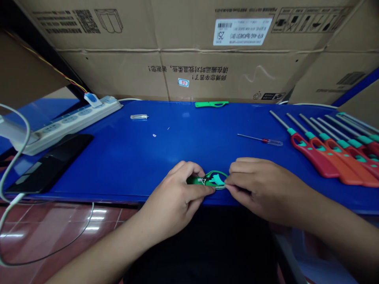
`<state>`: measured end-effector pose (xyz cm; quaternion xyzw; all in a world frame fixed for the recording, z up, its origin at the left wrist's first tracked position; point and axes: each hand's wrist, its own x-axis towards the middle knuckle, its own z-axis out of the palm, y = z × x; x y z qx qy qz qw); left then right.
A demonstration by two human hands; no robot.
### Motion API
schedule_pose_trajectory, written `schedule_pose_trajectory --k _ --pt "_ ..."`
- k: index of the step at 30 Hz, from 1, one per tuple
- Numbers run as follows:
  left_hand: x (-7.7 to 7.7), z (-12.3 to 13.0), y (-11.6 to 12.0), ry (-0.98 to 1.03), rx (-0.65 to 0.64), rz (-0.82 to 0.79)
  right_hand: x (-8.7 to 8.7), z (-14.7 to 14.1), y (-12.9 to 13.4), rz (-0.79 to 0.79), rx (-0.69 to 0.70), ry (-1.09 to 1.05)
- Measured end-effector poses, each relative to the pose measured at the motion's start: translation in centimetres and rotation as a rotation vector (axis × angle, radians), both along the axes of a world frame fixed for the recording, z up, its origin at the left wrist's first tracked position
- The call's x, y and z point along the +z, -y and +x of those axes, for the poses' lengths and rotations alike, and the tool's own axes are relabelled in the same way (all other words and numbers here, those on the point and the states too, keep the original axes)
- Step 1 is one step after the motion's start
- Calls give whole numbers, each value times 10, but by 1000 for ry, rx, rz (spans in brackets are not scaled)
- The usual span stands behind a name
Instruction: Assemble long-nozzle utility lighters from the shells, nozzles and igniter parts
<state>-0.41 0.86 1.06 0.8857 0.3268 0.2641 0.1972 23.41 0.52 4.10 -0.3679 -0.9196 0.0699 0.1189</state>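
Note:
At the front edge of the blue table, an opened green lighter casing (209, 184) shows its inner parts, among them a teal trigger (217, 180) and thin wires. My left hand (180, 189) is closed around the casing's left part, thumb and fingers on opposite sides. The fingers of my right hand (251, 183) are pinched together at the casing's right end; what lies between them is hidden. A matching green casing half (211, 104) lies at the back, against the cardboard. Right of centre rests a screwdriver (268, 141) with a clear and red handle.
Several red and orange long-nosed lighters (316, 157) lie at the right. A clear tube-shaped piece (139, 116) and a tiny white part (154, 135) are left of centre. A power strip (74, 120), a black phone (53, 163) and cables occupy the left; cardboard (124, 75) stands behind.

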Motion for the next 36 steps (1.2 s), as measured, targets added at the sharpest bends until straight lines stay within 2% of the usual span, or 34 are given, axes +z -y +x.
schedule_pose_trajectory --k 3,8,14,18,23,29,36 --pt "-1 0 1 -4 1 -3 -1 8 0 -51 -14 -63" --pt "-1 0 1 -22 6 -13 -3 14 2 12 -33 -178" --pt "-1 0 1 -20 0 -19 -7 6 4 -40 -53 -76" --pt "0 0 0 -21 -4 -35 -6 -2 7 14 -51 -57" --pt "1 -1 0 -23 -4 -23 0 -13 8 113 -25 50" --pt "3 -1 1 -19 29 -65 8 -17 0 90 6 154" --pt "3 2 -1 19 56 -68 8 -16 3 80 -51 126"
